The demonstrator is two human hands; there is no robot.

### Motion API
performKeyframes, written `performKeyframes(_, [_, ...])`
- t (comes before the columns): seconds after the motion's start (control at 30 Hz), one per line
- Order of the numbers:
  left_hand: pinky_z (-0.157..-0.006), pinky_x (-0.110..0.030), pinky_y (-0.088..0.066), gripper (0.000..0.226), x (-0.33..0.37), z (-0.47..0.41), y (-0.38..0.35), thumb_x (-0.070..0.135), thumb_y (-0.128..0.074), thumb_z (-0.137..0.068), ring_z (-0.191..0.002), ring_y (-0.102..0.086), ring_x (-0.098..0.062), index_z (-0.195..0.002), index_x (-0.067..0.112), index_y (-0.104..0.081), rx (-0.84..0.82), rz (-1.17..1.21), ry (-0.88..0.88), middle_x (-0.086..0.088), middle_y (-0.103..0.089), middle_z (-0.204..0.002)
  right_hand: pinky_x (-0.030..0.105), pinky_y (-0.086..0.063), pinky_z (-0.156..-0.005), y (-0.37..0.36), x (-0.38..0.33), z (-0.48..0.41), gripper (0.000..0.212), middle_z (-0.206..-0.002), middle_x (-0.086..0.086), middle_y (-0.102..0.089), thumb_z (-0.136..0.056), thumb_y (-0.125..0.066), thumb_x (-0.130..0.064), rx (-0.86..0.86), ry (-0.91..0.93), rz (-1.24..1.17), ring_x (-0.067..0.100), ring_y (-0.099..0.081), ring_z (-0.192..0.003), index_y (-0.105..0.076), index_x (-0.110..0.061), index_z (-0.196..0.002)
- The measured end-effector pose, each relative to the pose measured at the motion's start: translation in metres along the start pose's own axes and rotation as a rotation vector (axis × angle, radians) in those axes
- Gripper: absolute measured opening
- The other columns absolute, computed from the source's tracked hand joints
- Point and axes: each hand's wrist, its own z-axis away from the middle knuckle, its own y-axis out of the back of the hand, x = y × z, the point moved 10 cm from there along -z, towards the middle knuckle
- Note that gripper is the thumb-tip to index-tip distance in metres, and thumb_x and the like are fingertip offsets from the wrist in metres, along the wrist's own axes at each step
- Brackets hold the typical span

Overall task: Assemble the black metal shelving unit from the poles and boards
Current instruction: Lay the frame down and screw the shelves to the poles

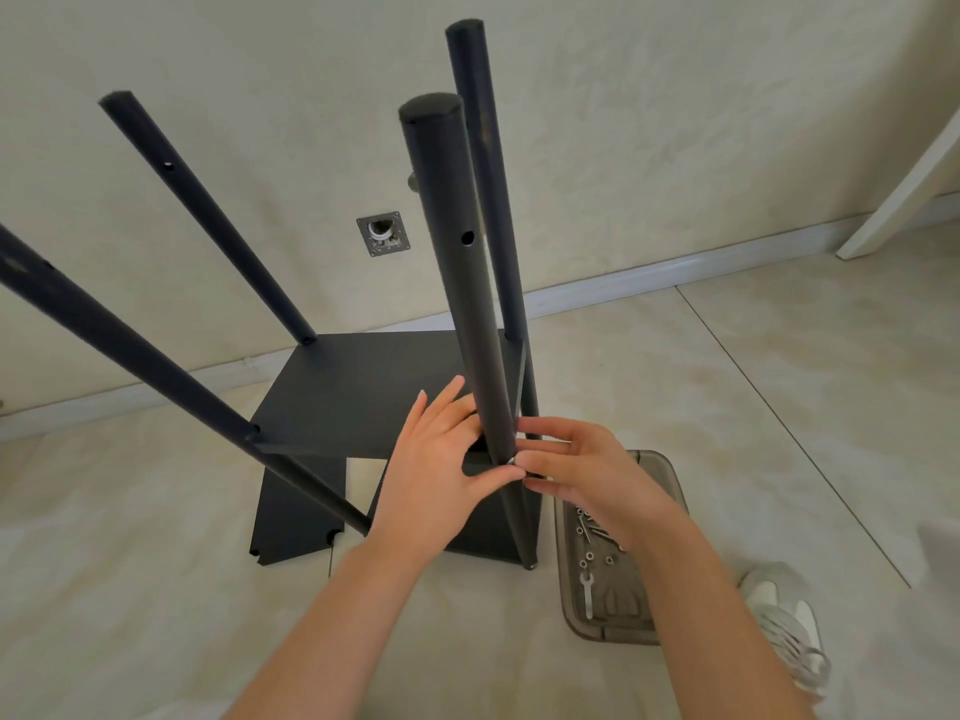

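The shelving unit stands on the tiled floor (779,381) with four black poles rising from it. The work point is the near-right pole (452,278) where it passes the front right corner of the upper board (363,387). A lower board (296,511) sits beneath, at floor level. A small silver fastener (510,460) shows on the near face of this pole, level with the board corner. The left hand (441,470) lies just left of the pole with its fingers straight and spread flat over the board. Its thumb reaches across to the pole beside the fastener, and it grips nothing. The right hand (587,470) comes in from the right with fingers curled, and its fingertips (525,461) close together on the fastener in what appears to be a pinch. Whether the thread is engaged cannot be seen. The pole's long axis runs upright, so the fastener most likely enters crosswise to it, horizontally through pole and board corner. The right hand is the nearer and is the one placed to turn the fastener, with the left steadying the board. The likely fault is cross-threading if the board hole and pole hole sit out of line. A translucent tray (613,634) holding loose hardware and a small wrench (587,595) lies on the floor just right of the unit, under the right forearm.
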Motion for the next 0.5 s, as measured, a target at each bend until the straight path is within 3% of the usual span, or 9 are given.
performKeyframes(0.07, [-0.117, -0.020, 0.004, 0.061, -0.002, -0.001, -0.001, 0.063, -0.057, -0.077, -0.146, -0.033, -0.010, -0.133, 0.037, -0.059, -0.021, 0.032, 0.002, 0.028, -0.041, -0.139, 0.047, -0.050, -0.102, 0.000, 0.000, -0.002, 0.026, -0.112, -0.003, -0.073, -0.095, -0.064, -0.027, -0.016, -0.026, -0.035, 0.015, -0.068, -0.108, -0.064, -0.024, -0.121])
performKeyframes(0.2, [-0.116, -0.018, 0.003, 0.051, -0.002, 0.000, -0.003, 0.057, -0.064, -0.080, -0.143, -0.028, 0.000, -0.127, 0.051, -0.047, -0.007, 0.076, 0.006, 0.042, -0.028, -0.135, 0.047, -0.049, -0.102, -0.003, -0.007, -0.010, 0.037, -0.113, 0.000, -0.072, -0.102, -0.049, -0.040, 0.059, -0.052, 0.052, 0.015, -0.067, -0.106, -0.052, -0.025, -0.135])
performKeyframes(0.33, [-0.120, -0.026, -0.004, 0.048, -0.004, 0.000, -0.003, 0.047, -0.073, -0.084, -0.145, -0.033, -0.006, -0.130, 0.038, -0.062, -0.014, 0.039, 0.023, 0.034, -0.035, -0.137, 0.031, -0.054, -0.081, -0.014, -0.012, -0.017, 0.037, -0.124, 0.000, -0.063, -0.102, -0.043, -0.049, 0.099, -0.013, 0.205, 0.018, -0.065, -0.106, -0.043, -0.033, -0.135])
performKeyframes(0.4, [-0.119, -0.027, -0.005, 0.050, -0.002, 0.000, -0.002, 0.049, -0.072, -0.084, -0.145, -0.034, -0.007, -0.132, 0.038, -0.061, -0.031, 0.017, 0.016, 0.034, -0.034, -0.136, 0.026, -0.053, -0.071, -0.014, -0.010, -0.017, 0.036, -0.127, 0.001, -0.061, -0.102, -0.042, -0.048, 0.107, -0.011, 0.211, 0.019, -0.064, -0.107, -0.041, -0.033, -0.135])
performKeyframes(0.5, [-0.119, -0.029, -0.003, 0.057, 0.001, 0.000, -0.005, 0.055, -0.063, -0.089, -0.148, -0.025, -0.005, -0.142, 0.038, -0.050, -0.065, -0.050, -0.017, 0.031, -0.025, -0.144, 0.027, -0.056, -0.071, -0.012, -0.008, -0.018, 0.034, -0.131, 0.002, -0.058, -0.102, -0.043, -0.045, 0.107, -0.007, 0.242, 0.021, -0.064, -0.108, -0.041, -0.034, -0.134])
